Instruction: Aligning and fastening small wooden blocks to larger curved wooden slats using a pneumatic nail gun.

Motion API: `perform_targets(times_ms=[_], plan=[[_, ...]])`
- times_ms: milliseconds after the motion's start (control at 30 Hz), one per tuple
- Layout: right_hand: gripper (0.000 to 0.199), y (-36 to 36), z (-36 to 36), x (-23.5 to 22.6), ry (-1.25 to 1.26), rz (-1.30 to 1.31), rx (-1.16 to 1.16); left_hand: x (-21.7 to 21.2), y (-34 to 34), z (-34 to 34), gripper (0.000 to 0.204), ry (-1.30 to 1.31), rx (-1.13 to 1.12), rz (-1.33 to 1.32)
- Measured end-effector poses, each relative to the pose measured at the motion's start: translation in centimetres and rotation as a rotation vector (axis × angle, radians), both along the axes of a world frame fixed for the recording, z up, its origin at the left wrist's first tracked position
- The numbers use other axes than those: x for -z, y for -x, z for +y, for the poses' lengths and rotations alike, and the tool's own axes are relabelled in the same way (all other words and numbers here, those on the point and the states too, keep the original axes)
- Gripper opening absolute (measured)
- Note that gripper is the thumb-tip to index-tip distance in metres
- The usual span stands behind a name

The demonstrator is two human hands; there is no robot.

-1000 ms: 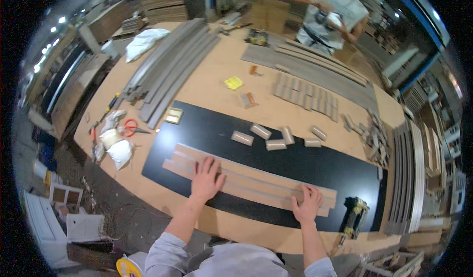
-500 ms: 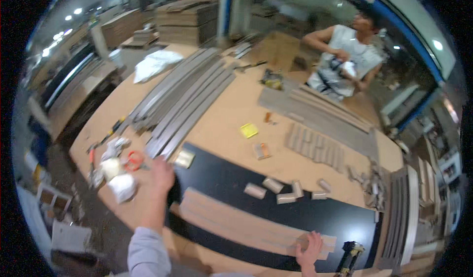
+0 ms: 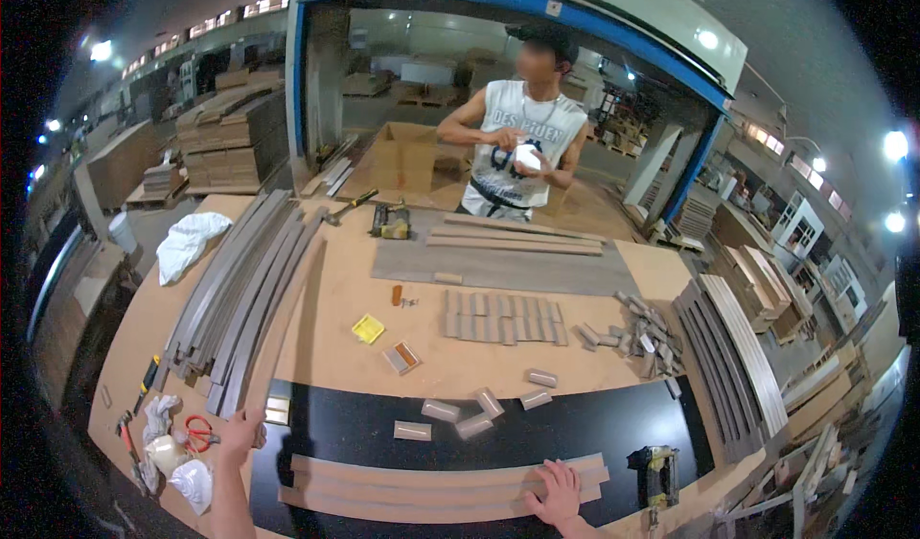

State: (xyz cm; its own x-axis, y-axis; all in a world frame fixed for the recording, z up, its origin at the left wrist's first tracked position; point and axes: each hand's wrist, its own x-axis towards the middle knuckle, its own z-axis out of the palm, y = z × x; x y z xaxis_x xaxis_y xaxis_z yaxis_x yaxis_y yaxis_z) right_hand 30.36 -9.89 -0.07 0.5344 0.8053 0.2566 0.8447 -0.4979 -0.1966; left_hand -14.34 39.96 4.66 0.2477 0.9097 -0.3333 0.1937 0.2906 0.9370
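My left hand (image 3: 241, 432) is closed around the near end of a long, narrow wooden strip (image 3: 286, 326). That strip slants up and away beside a pile of grey-brown strips (image 3: 235, 290), throwing a dark shadow on the table. My right hand (image 3: 556, 491) lies with fingers spread on several light wooden strips (image 3: 402, 493) set side by side across a black panel (image 3: 345, 410). Short wooden blocks (image 3: 442, 411) are scattered just beyond them. On the panel's right stands a black and yellow nail gun (image 3: 657, 472).
Red-handled pliers (image 3: 199, 433) and white bags (image 3: 192, 486) lie at the left. Further back are rows of short blocks (image 3: 503, 319), a yellow case (image 3: 367, 329), a hammer (image 3: 351, 207) and another nail gun (image 3: 391, 220). A co-worker (image 3: 522, 146) stands across the table, holding something white.
My left hand has gone from open-looking at the strip pile's near end to gripping one strip, now raised. My right hand stays on the light strips. The view has swung and levelled.
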Motion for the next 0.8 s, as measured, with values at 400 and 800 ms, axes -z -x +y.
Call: perform_targets(times_ms=[400, 800], plan=[[0.067, 4.5, 4.9, -3.0, -0.830, 1.281, 0.042, -5.8, -0.6, -28.8, 0.053, 0.067, 0.556, 0.478], [0.046, 9.2, -4.4, 0.4, -1.230, 1.662, 0.403, -3.3, -7.0, -35.1, 0.040, -0.621, 0.949, 0.618]])
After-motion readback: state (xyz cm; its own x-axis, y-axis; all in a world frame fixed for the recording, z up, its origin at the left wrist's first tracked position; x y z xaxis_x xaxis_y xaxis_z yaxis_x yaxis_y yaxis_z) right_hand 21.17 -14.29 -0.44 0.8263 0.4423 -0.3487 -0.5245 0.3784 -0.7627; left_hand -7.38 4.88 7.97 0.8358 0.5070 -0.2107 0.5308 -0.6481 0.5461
